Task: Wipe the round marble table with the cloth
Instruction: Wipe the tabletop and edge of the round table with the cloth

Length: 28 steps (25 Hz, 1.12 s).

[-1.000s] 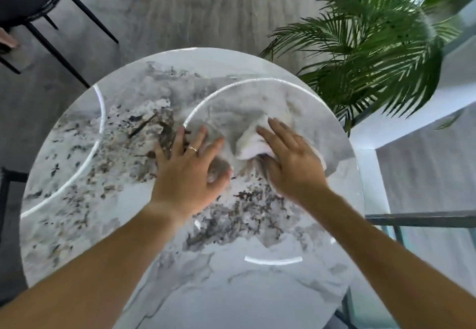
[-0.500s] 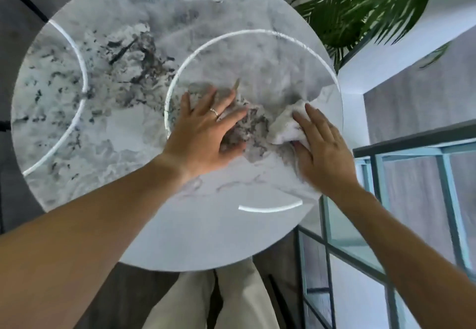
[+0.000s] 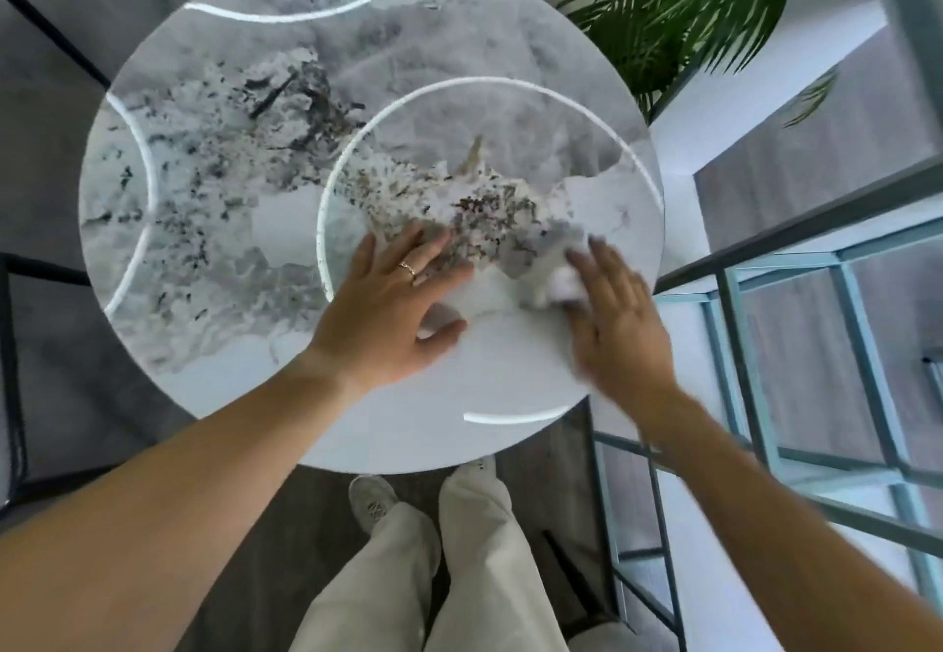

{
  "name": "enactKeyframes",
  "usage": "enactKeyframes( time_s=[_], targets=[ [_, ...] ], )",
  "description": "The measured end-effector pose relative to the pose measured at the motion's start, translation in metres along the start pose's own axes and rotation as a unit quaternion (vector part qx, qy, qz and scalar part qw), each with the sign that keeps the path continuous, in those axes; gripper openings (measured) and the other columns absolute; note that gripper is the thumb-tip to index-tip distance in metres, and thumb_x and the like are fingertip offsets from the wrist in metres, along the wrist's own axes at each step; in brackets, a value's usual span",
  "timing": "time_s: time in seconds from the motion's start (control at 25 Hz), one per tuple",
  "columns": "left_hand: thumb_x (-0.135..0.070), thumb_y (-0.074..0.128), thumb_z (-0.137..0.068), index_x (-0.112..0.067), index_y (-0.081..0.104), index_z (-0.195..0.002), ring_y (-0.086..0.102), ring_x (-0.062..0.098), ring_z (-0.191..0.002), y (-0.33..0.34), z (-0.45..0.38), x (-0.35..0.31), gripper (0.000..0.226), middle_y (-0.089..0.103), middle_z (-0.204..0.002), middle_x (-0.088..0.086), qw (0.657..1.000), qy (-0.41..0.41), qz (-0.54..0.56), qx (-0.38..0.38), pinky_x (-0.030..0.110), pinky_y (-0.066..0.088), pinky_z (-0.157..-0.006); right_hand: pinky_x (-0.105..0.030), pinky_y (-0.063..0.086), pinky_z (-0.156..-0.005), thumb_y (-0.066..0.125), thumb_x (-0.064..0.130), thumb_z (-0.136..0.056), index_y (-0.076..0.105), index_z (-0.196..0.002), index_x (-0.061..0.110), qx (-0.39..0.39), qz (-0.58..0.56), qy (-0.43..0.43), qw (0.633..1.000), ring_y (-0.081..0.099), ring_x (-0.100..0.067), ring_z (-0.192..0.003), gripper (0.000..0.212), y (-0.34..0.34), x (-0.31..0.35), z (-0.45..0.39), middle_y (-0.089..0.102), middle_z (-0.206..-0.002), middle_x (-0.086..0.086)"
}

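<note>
The round marble table (image 3: pixel 245 222) fills the upper middle of the head view, white with grey and dark veining. My right hand (image 3: pixel 620 324) presses a crumpled white cloth (image 3: pixel 559 281) flat onto the table's near right part, close to the edge; most of the cloth is hidden under the palm and the hand is blurred. My left hand (image 3: pixel 393 314), with a ring on one finger, lies flat on the marble with fingers spread, just left of the cloth and not touching it.
A palm plant (image 3: pixel 678 13) stands beyond the table's far right edge. A metal-framed glass shelf unit (image 3: pixel 775 335) sits close against the table's right side. My legs and a shoe (image 3: pixel 372 503) are below the near edge. Dark chair legs (image 3: pixel 46 33) stand at the left.
My right hand has slid the cloth toward me and to the right edge of the table. My left hand moved nearer along the marble, and my head has tilted further down.
</note>
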<state>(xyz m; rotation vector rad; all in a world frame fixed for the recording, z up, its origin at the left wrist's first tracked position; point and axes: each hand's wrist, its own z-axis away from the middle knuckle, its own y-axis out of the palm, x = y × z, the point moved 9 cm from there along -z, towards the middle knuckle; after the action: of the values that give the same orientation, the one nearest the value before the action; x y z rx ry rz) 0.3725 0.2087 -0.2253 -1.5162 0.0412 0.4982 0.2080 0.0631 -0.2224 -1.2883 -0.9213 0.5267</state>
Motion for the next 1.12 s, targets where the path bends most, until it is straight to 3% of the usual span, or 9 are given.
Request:
enactKeyframes(
  time_s=[0.12, 0.24, 0.36, 0.48, 0.6, 0.68, 0.8, 0.92, 1.12],
  targets=[
    [-0.060, 0.050, -0.093, -0.034, 0.043, -0.151, 0.017, 0.028, -0.156, -0.003, 0.006, 0.006, 0.064, 0.029, -0.167, 0.003, 1.000, 0.006, -0.005, 0.007, 0.060, 0.015, -0.122, -0.052, 0.023, -0.124, 0.037, 0.035, -0.107, 0.028, -0.157, 0.023, 0.005, 0.001, 0.111, 0.994, 0.022, -0.030, -0.154, 0.052, -0.022, -0.043, -0.095, 0.023, -0.169, -0.007],
    [-0.057, 0.050, -0.094, -0.035, 0.043, -0.150, 0.020, 0.030, -0.154, -0.007, 0.020, 0.017, 0.060, 0.031, -0.166, 0.004, 1.000, -0.014, 0.010, -0.003, 0.059, 0.016, -0.122, -0.055, 0.031, -0.120, 0.032, 0.035, -0.104, 0.030, -0.157, 0.019, -0.035, 0.014, 0.151, 0.988, 0.030, -0.034, -0.151, 0.055, -0.019, -0.018, -0.064, 0.027, -0.167, -0.012],
    [-0.055, 0.044, -0.097, -0.032, 0.045, -0.149, 0.022, 0.030, -0.154, -0.008, 0.039, 0.033, 0.056, 0.033, -0.165, 0.005, 0.999, -0.025, 0.017, -0.017, 0.057, 0.016, -0.123, -0.050, 0.031, -0.120, 0.030, 0.036, -0.100, 0.029, -0.156, 0.026, 0.013, -0.003, 0.051, 0.999, 0.031, -0.030, -0.151, 0.056, 0.015, 0.059, 0.048, 0.032, -0.165, -0.009],
    [-0.056, 0.046, -0.095, -0.031, 0.052, -0.144, 0.032, 0.033, -0.150, -0.013, 0.051, 0.051, 0.055, 0.043, -0.159, 0.007, 0.999, -0.020, -0.003, -0.042, 0.058, 0.023, -0.119, -0.046, 0.026, -0.124, 0.027, 0.045, -0.104, 0.030, -0.157, 0.025, 0.061, 0.042, -0.068, 0.995, 0.024, -0.025, -0.154, 0.056, 0.013, 0.049, 0.015, 0.028, -0.167, -0.004],
    [-0.061, 0.044, -0.093, -0.031, 0.053, -0.141, 0.034, 0.036, -0.148, -0.020, 0.062, 0.075, 0.057, 0.044, -0.159, 0.009, 0.997, -0.059, -0.023, -0.051, 0.064, 0.023, -0.116, -0.052, 0.024, -0.124, 0.029, 0.038, -0.105, 0.029, -0.158, 0.023, 0.038, 0.044, 0.093, 0.994, 0.019, -0.029, -0.156, 0.054, -0.021, -0.021, -0.074, 0.020, -0.170, -0.005],
    [-0.064, 0.041, -0.093, -0.034, 0.050, -0.143, 0.028, 0.035, -0.150, -0.023, 0.071, 0.089, 0.059, 0.040, -0.161, 0.007, 0.993, -0.101, -0.026, -0.047, 0.068, 0.018, -0.116, -0.057, 0.029, -0.121, 0.038, 0.031, -0.104, 0.033, -0.155, 0.026, -0.018, 0.027, 0.165, 0.986, 0.025, -0.032, -0.153, 0.051, -0.016, -0.002, -0.056, 0.024, -0.168, -0.007],
    [-0.066, 0.034, -0.095, -0.038, 0.043, -0.146, 0.022, 0.035, -0.153, -0.024, 0.084, 0.105, 0.059, 0.034, -0.164, 0.004, 0.987, -0.146, -0.049, -0.048, 0.075, 0.013, -0.114, -0.051, 0.025, -0.122, 0.047, 0.034, -0.101, 0.039, -0.152, 0.032, 0.006, 0.042, -0.056, 0.998, 0.026, -0.030, -0.154, 0.051, 0.036, 0.119, 0.051, 0.030, -0.166, -0.007],
    [-0.067, 0.030, -0.097, -0.040, 0.038, -0.148, 0.018, 0.035, -0.154, -0.023, 0.090, 0.114, 0.058, 0.030, -0.166, 0.001, 0.984, -0.163, -0.044, -0.056, 0.080, 0.008, -0.111, -0.048, 0.024, -0.124, 0.038, 0.042, -0.103, 0.031, -0.156, 0.026, 0.084, 0.032, -0.242, 0.966, 0.021, -0.026, -0.155, 0.056, 0.033, 0.126, 0.062, 0.027, -0.168, -0.005],
    [-0.068, 0.032, -0.096, -0.037, 0.042, -0.147, 0.016, 0.037, -0.154, -0.026, 0.098, 0.124, 0.060, 0.030, -0.166, 0.007, 0.981, -0.178, -0.042, -0.070, 0.078, 0.009, -0.113, -0.056, 0.029, -0.121, 0.041, 0.033, -0.105, 0.031, -0.157, 0.024, 0.018, -0.009, 0.114, 0.993, 0.023, -0.028, -0.154, 0.054, -0.018, -0.002, -0.031, 0.025, -0.168, -0.005]
  ],
)
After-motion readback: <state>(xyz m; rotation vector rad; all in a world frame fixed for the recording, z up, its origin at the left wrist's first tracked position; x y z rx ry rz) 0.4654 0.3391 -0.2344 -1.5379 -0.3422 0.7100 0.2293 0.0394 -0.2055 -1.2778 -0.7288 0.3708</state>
